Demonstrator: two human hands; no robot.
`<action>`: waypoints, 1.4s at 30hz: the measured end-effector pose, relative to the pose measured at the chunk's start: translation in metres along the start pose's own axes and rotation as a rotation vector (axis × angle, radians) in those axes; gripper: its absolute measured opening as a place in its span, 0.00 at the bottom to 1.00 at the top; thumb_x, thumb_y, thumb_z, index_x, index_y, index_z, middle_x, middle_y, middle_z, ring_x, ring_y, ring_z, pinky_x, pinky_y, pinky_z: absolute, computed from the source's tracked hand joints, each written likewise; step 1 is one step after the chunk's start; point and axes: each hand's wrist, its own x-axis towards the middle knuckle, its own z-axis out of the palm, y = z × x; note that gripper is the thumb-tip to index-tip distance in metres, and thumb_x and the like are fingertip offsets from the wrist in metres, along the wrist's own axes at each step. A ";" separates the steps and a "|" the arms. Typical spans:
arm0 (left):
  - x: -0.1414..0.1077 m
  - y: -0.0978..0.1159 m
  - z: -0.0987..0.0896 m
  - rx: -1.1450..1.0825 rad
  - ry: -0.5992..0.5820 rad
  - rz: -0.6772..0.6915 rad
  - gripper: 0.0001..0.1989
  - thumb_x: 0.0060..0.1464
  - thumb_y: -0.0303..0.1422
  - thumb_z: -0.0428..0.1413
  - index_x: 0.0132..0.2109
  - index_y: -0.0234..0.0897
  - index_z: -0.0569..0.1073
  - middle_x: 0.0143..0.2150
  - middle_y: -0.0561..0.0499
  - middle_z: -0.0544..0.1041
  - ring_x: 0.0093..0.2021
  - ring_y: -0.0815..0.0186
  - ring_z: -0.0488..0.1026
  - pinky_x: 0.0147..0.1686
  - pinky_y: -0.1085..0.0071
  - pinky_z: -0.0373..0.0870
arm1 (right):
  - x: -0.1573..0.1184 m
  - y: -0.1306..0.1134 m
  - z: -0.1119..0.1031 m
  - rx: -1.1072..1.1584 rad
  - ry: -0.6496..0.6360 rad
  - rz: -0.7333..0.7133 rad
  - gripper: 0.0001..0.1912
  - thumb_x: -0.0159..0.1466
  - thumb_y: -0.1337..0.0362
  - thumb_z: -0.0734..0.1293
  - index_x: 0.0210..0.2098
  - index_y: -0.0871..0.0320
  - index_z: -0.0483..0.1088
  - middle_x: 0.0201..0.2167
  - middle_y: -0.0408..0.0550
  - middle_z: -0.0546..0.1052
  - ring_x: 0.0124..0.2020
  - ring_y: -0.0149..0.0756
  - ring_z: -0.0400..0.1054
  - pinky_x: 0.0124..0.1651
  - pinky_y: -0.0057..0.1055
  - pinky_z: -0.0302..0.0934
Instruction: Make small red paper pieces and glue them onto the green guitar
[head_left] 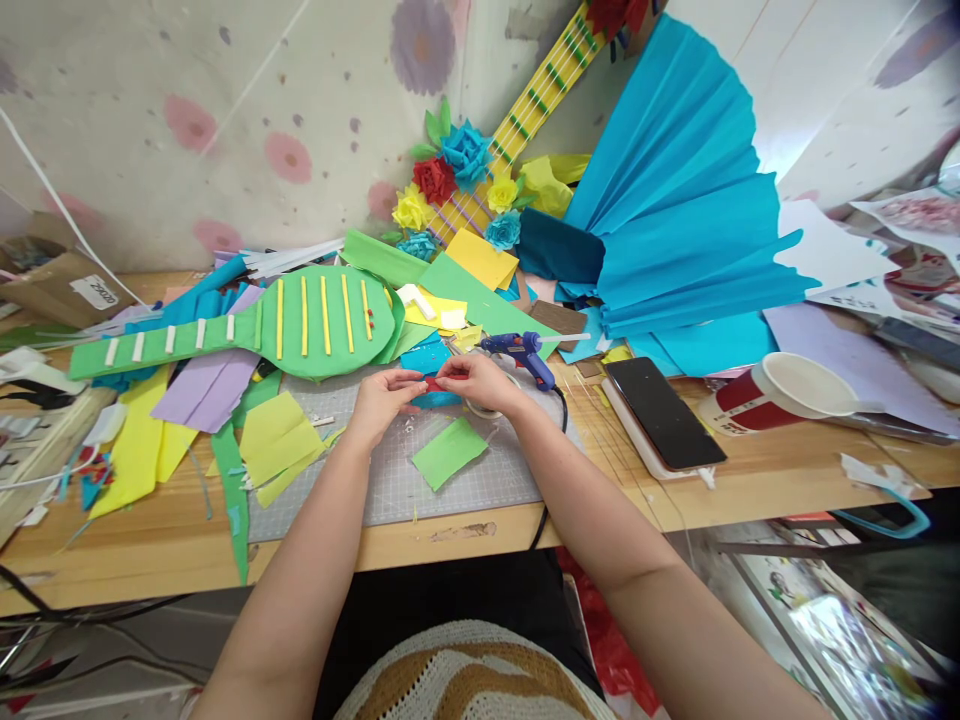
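Observation:
Over the grey cutting mat [510, 480], my left hand [384, 402] and my right hand [480, 382] meet with bent fingers. Between their fingertips is a small red piece of paper [432, 384], pinched from both sides and partly hidden. Blue paper [436, 399] lies just below it. A light green paper rectangle [450, 453] rests on the mat nearer to me. Right behind my right hand is a blue hot glue gun [529, 352] with a glue stick in it. A roll of tape [484, 410] shows partly under my right wrist.
A green paper instrument [322, 320] with yellow strips lies at left. Behind, a yellow paper guitar [536, 110] with paper flowers leans on the wall. Blue crepe paper [690, 200] fans out at right. A phone [664, 412] and paper cup [780, 390] stand near the right edge.

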 end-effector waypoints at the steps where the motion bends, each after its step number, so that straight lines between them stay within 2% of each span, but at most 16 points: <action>1: 0.000 0.000 0.000 0.002 0.001 0.001 0.22 0.30 0.36 0.66 0.36 0.31 0.75 0.33 0.44 0.78 0.33 0.62 0.75 0.23 0.71 0.73 | 0.000 0.000 0.000 0.018 -0.003 -0.001 0.09 0.53 0.60 0.66 0.27 0.61 0.71 0.28 0.46 0.75 0.30 0.31 0.67 0.34 0.28 0.59; 12: 0.000 0.000 0.002 0.005 0.017 0.002 0.23 0.29 0.37 0.67 0.35 0.33 0.70 0.29 0.49 0.77 0.30 0.66 0.74 0.25 0.72 0.72 | 0.001 0.006 0.004 0.133 -0.027 -0.023 0.13 0.52 0.55 0.67 0.28 0.61 0.70 0.27 0.45 0.74 0.28 0.29 0.65 0.32 0.27 0.58; 17: -0.001 0.001 0.003 -0.006 0.014 0.012 0.24 0.30 0.37 0.67 0.36 0.33 0.67 0.29 0.49 0.76 0.30 0.65 0.74 0.25 0.72 0.72 | 0.001 0.008 0.004 0.043 -0.025 -0.009 0.15 0.52 0.53 0.67 0.30 0.61 0.71 0.23 0.42 0.70 0.24 0.27 0.59 0.27 0.25 0.53; 21: -0.002 0.002 0.004 -0.039 0.011 0.019 0.24 0.30 0.37 0.67 0.35 0.33 0.67 0.29 0.50 0.76 0.31 0.65 0.74 0.26 0.71 0.72 | 0.001 0.010 0.004 0.016 -0.031 -0.019 0.16 0.53 0.53 0.66 0.29 0.61 0.71 0.22 0.42 0.70 0.24 0.27 0.59 0.27 0.25 0.52; 29: 0.001 0.002 0.004 -0.199 -0.045 -0.019 0.20 0.30 0.36 0.67 0.33 0.32 0.74 0.31 0.49 0.77 0.32 0.66 0.74 0.33 0.69 0.73 | 0.002 0.002 0.007 0.227 0.089 0.014 0.17 0.52 0.50 0.66 0.26 0.59 0.68 0.22 0.40 0.68 0.25 0.28 0.60 0.31 0.26 0.57; 35: 0.003 0.004 0.001 -0.441 -0.022 -0.018 0.14 0.35 0.31 0.66 0.32 0.35 0.71 0.31 0.52 0.76 0.36 0.66 0.75 0.33 0.68 0.75 | 0.003 -0.001 0.008 0.534 0.242 0.009 0.22 0.52 0.44 0.63 0.33 0.57 0.63 0.24 0.39 0.66 0.26 0.26 0.61 0.33 0.26 0.59; 38: 0.004 0.004 0.000 -0.479 0.002 -0.035 0.13 0.38 0.30 0.64 0.32 0.35 0.71 0.32 0.52 0.77 0.37 0.66 0.75 0.33 0.69 0.75 | 0.004 0.001 0.010 0.546 0.238 0.037 0.25 0.50 0.44 0.65 0.38 0.56 0.61 0.26 0.40 0.66 0.26 0.26 0.62 0.33 0.27 0.60; 42: 0.004 0.004 0.001 -0.468 0.020 -0.052 0.13 0.38 0.30 0.64 0.34 0.35 0.71 0.31 0.53 0.76 0.35 0.68 0.75 0.33 0.70 0.74 | 0.005 0.007 0.017 0.483 0.191 -0.009 0.26 0.48 0.49 0.69 0.41 0.55 0.59 0.29 0.40 0.67 0.28 0.27 0.62 0.33 0.27 0.60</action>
